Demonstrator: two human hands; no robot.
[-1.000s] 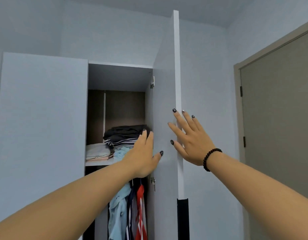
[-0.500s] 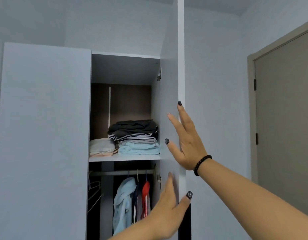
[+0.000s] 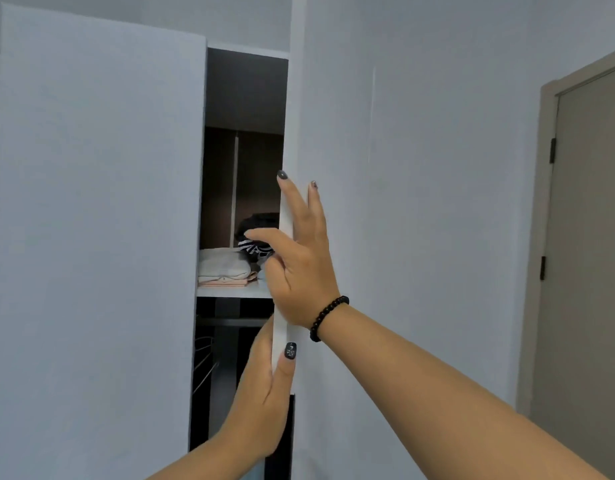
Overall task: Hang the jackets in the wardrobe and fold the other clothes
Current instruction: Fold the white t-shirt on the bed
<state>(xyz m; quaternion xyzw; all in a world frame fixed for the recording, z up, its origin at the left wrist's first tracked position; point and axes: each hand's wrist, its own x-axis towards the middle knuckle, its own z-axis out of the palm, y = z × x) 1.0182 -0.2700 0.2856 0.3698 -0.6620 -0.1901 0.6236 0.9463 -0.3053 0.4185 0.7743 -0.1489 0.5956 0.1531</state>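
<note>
- Tall pale-grey wardrobe (image 3: 98,237): left door flat and closed, right pale-grey door (image 3: 403,202) swung partly in, a narrow gap between them showing the dark inside.
- Through the gap, white shelf (image 3: 229,292) carries folded clothes: a cream folded stack (image 3: 223,266) on the left, a black-and-white striped folded piece (image 3: 255,250) beside it with dark fabric on top. Right part of the shelf hidden by the door and hand.
- Below the shelf, thin bare wire hangers (image 3: 203,362) in the dark lower bay; can't tell if jackets hang there, door edge covers it.
- Right hand (image 3: 299,268): fingers straight and spread, flat against the door's leading edge, thumb out toward the gap. Black bead bracelet (image 3: 328,317) on that wrist.
- Left hand (image 3: 264,403): lower on the same edge, fingers straight up behind the edge, thumb lying across its front face. Pressing, not curled round.
- Far right: beige room door (image 3: 593,254) in its frame, shut.
</note>
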